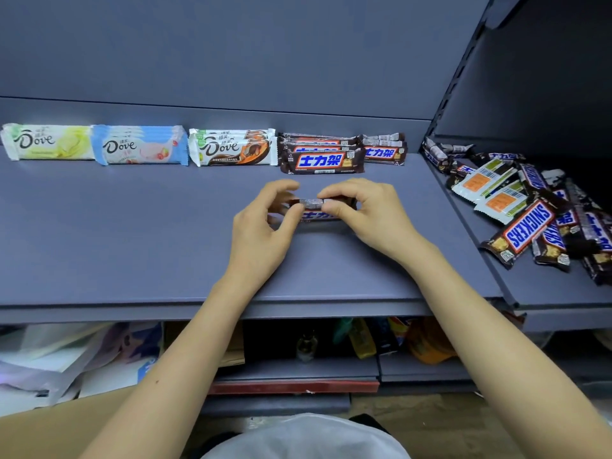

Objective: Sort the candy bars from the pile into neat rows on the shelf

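Mid-shelf [132, 226], both hands' grip, left hand [261, 226] & right hand [371, 213], pinching one candy bar [319, 210], bare shelf around.

Two bare forearms showing, no sleeves, no rings or watch, left hand [261, 226], right hand [371, 213], pale garment [304, 438] showing below

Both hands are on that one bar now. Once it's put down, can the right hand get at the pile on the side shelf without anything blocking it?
Probably yes. The pile lies open on the right-hand shelf, on the right hand's own side, with nothing between them. But that hand and the left hand are both gripping a Snickers bar.
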Demonstrator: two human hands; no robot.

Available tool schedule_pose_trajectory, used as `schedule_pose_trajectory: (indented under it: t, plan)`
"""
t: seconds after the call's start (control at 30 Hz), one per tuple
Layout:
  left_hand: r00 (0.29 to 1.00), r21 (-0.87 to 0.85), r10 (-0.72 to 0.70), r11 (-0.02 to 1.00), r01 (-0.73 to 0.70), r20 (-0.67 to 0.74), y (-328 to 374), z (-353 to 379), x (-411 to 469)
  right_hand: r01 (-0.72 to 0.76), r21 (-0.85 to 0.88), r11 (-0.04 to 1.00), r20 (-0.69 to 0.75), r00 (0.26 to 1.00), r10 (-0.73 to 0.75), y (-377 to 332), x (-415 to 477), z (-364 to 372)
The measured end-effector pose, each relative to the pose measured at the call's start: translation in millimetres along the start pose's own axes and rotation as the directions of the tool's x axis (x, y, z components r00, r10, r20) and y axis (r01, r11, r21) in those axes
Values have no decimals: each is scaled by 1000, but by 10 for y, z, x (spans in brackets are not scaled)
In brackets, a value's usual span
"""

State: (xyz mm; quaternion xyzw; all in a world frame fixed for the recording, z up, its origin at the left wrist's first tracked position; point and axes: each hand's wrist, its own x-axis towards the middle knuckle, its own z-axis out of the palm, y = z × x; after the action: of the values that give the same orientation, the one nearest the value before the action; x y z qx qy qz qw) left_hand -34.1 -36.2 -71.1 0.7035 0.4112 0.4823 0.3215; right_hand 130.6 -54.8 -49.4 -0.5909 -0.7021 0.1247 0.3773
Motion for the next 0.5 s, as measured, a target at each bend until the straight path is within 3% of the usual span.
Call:
schedule_pose_trajectory:
  t: [0.1, 0.2, 0.33, 0.5]
  plan:
    - [999, 28, -51, 998, 51, 15, -47, 6, 34, -37, -121, 992, -97, 995, 25, 200, 155, -92]
    - [989, 127, -90, 989, 75, 119, -91, 14, 44, -149, -219, 964, -148, 982, 119, 497, 358, -240]
    - [964, 299, -54, 954, -26, 259, -115, 18, 18, -283, -248, 927, -193, 952, 238, 805, 551, -414]
    - [961, 364, -60, 930, -45, 271, -122, 4, 24, -387, -250, 887, -241, 913, 330, 1044, 690, -549]
